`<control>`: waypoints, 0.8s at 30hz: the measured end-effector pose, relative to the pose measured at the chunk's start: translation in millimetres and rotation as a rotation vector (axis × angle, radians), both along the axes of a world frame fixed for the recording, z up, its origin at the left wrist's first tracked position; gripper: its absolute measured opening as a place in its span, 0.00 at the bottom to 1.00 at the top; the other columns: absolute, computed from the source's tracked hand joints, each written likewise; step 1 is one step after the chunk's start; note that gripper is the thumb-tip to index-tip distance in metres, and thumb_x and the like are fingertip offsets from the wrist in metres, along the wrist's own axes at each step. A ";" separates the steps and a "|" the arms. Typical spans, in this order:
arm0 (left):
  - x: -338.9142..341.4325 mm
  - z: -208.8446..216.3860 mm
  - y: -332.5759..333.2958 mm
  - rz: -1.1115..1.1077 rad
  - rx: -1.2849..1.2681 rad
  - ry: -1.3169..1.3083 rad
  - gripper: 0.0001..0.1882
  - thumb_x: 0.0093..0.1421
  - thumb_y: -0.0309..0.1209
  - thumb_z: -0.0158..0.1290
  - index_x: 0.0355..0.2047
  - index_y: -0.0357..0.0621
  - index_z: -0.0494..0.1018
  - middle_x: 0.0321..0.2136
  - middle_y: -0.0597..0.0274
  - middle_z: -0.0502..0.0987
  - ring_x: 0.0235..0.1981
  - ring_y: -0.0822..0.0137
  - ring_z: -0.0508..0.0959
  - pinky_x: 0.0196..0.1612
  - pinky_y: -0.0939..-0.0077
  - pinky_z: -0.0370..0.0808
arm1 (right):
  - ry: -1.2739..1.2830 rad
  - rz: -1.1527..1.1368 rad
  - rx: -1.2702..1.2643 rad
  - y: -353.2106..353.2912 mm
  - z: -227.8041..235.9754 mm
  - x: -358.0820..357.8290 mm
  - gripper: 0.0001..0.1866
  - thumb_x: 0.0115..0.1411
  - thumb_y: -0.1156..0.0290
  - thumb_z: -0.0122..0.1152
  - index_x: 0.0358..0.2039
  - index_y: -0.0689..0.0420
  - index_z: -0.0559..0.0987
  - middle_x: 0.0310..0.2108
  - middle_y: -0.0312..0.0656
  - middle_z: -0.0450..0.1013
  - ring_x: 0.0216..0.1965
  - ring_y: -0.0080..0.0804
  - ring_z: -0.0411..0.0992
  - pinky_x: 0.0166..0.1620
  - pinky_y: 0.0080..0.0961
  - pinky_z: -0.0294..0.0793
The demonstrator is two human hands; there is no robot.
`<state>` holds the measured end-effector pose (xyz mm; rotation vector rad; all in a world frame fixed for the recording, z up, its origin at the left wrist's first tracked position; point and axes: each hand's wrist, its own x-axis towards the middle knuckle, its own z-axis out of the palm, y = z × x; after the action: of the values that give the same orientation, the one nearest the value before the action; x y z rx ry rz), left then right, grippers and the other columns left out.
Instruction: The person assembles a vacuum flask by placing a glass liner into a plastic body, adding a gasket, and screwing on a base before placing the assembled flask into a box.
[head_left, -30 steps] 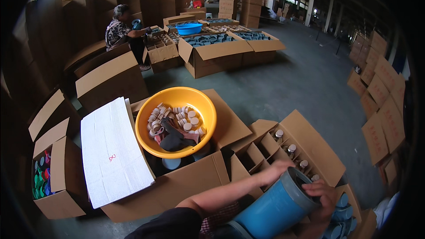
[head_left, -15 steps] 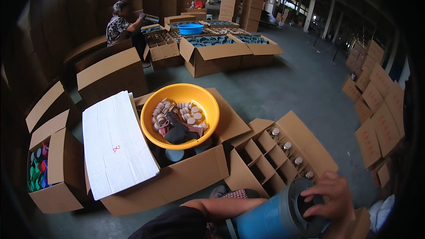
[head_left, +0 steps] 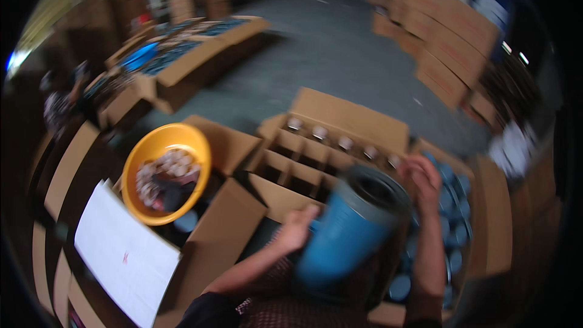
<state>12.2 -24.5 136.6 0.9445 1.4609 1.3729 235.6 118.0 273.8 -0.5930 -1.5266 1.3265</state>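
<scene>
A large blue thermos jug (head_left: 349,231) with a grey rim and a dark round opening leans toward the upper right in front of me. My left hand (head_left: 296,229) is closed round its handle on the left side. Just right of the rim is my right hand (head_left: 422,176), its fingers curled together; blur hides what they hold, if anything. Beyond the jug stands a divided carton (head_left: 282,203), with a row of pale-capped bottles (head_left: 345,143) along its far side. Several blue jug parts (head_left: 452,225) fill the carton under my right forearm.
A yellow basin (head_left: 203,173) holding small round pale pieces and dark cloth sits on a carton at left, beside a white board (head_left: 124,261). Farther left, a person (head_left: 61,100) is beside open cartons with a blue basin (head_left: 139,56). Stacked cartons (head_left: 449,42) stand at right.
My view has swung right, bringing the carton of blue jug parts into sight. My right hand has come off the jug's mouth to its right side. My left hand now shows at the handle.
</scene>
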 end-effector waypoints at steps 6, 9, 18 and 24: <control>-23.7 -56.2 14.5 0.155 0.001 -0.186 0.27 0.66 0.48 0.37 0.39 0.33 0.73 0.33 0.54 0.77 0.31 0.63 0.77 0.38 0.71 0.75 | -0.436 0.299 -0.007 -95.2 -121.1 44.3 0.17 0.55 0.64 0.59 0.45 0.54 0.75 0.45 0.41 0.71 0.52 0.37 0.66 0.59 0.34 0.59; -35.0 -84.3 9.1 0.181 -0.076 -0.660 0.27 0.66 0.47 0.39 0.48 0.31 0.67 0.44 0.47 0.73 0.43 0.57 0.75 0.49 0.65 0.72 | -0.560 0.262 0.295 -137.4 -141.8 90.5 0.13 0.47 0.64 0.67 0.32 0.53 0.76 0.35 0.38 0.71 0.43 0.36 0.68 0.59 0.42 0.54; 41.0 -58.0 52.4 0.042 -0.248 -0.621 0.20 0.65 0.43 0.37 0.46 0.42 0.68 0.39 0.57 0.75 0.35 0.65 0.74 0.38 0.70 0.73 | -0.540 -0.340 -0.129 -215.3 -152.3 108.6 0.14 0.46 0.63 0.69 0.29 0.57 0.77 0.27 0.42 0.73 0.31 0.36 0.72 0.35 0.30 0.71; 125.8 35.6 98.4 -0.476 0.081 -0.442 0.13 0.63 0.28 0.44 0.45 0.34 0.70 0.44 0.51 0.76 0.39 0.62 0.79 0.29 0.79 0.75 | -0.013 -1.021 0.185 -139.3 -81.4 177.4 0.15 0.56 0.62 0.58 0.28 0.63 0.73 0.20 0.38 0.71 0.24 0.25 0.69 0.31 0.22 0.68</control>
<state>138.0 73.9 172.2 0.8954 0.7918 1.1896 413.0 -21.4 192.3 -1.0622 -1.0616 0.3919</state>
